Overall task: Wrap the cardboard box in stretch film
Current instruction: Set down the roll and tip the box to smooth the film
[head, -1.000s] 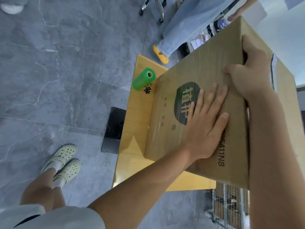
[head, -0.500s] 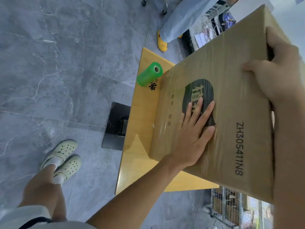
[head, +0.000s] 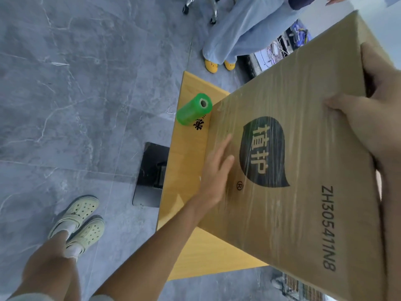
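- Since the cardboard box [head: 303, 192] runs past the right border of the view, its right side and base are cut off; whether it sits flat on the worktop [head: 184, 170] or is tipped cannot be told.
- Right hand [head: 368, 122]: clamped on the box's upper right edge, one digit on the printed face, the rest curled over the edge with their tips hidden.
- Left hand [head: 214, 172]: fingers [head: 223, 148] straight and close together, laid flat on the printed face near the box's left edge.
- Box covers most of the yellow worktop, leaving the left edge and near corner bare. Clear stretch film [head: 282, 94] lies wrinkled and glossy over the face, across a dark leaf logo and the code ZH305411N8.
- Green film roll [head: 193, 109] lies near the worktop's far left corner, just beside the box's corner.
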